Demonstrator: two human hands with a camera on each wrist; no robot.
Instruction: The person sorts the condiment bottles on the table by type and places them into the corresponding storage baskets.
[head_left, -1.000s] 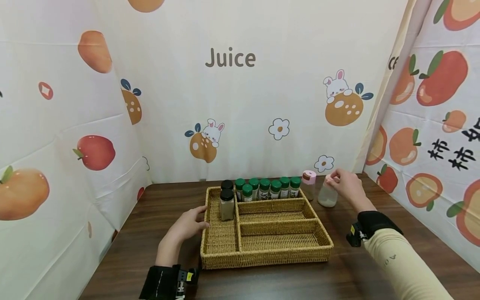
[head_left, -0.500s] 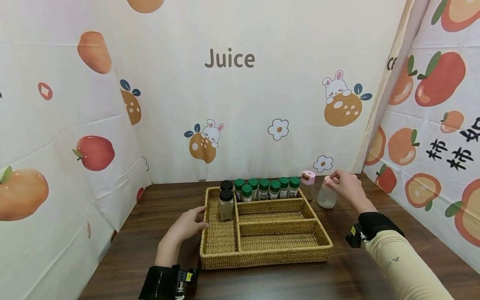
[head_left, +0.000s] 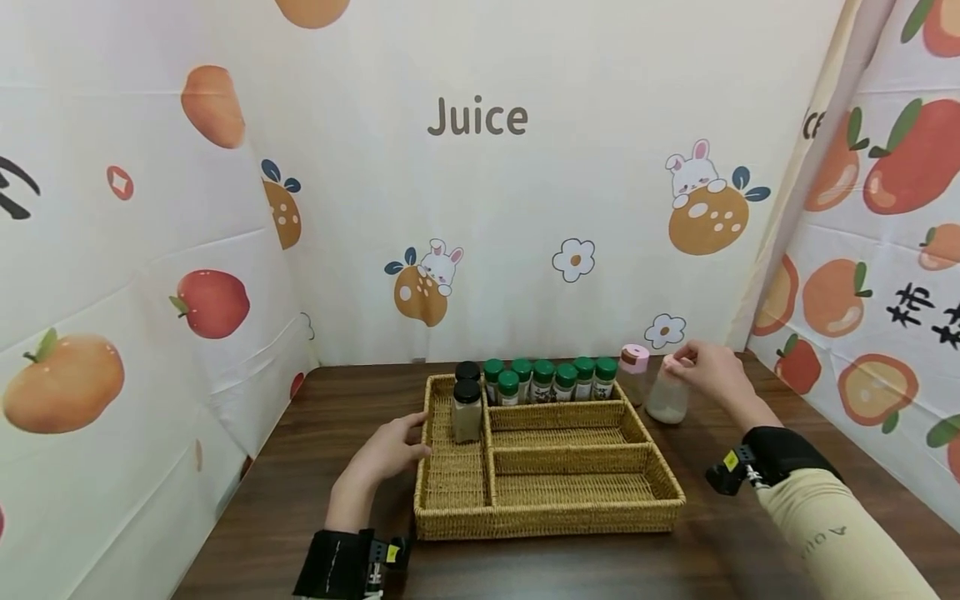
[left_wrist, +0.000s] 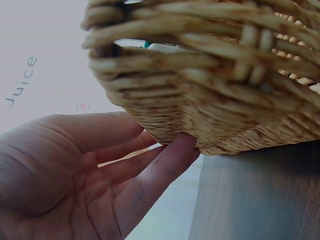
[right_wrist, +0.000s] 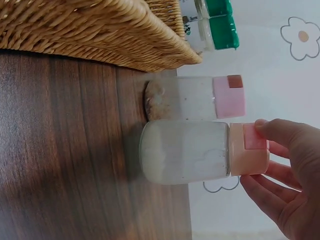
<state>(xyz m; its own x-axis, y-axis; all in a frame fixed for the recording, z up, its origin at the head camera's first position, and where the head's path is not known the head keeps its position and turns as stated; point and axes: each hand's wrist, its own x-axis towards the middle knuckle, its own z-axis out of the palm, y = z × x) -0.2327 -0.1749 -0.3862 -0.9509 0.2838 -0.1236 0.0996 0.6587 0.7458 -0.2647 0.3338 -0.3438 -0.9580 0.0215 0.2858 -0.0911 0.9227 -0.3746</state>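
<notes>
My right hand (head_left: 716, 375) pinches the peach-pink cap of a clear glass seasoning jar (right_wrist: 185, 152) with pale, whitish contents. In the head view this jar stands right of the basket, leaning slightly; whether its base touches the table cannot be told. Close beside it is another glass jar (right_wrist: 195, 99), pink-capped, with brownish contents at the bottom. My left hand (head_left: 390, 450) touches the outer left wall of the woven basket (head_left: 585, 521) with thumb and fingertips, its fingers fairly straight in the left wrist view. Some of those fingers are partly hidden behind the wicker.
Two black-capped jars (head_left: 467, 412) stand in the basket's left compartment. Several green-capped jars (head_left: 565, 379) line its back compartment. A printed cloth (head_left: 495, 200) hangs behind the dark wooden table (head_left: 315, 417), with more cloth on both sides.
The head view has turned slightly left, so everything sits further right. Both hands keep their holds; the jar in my right hand shows at most a tiny shift toward me.
</notes>
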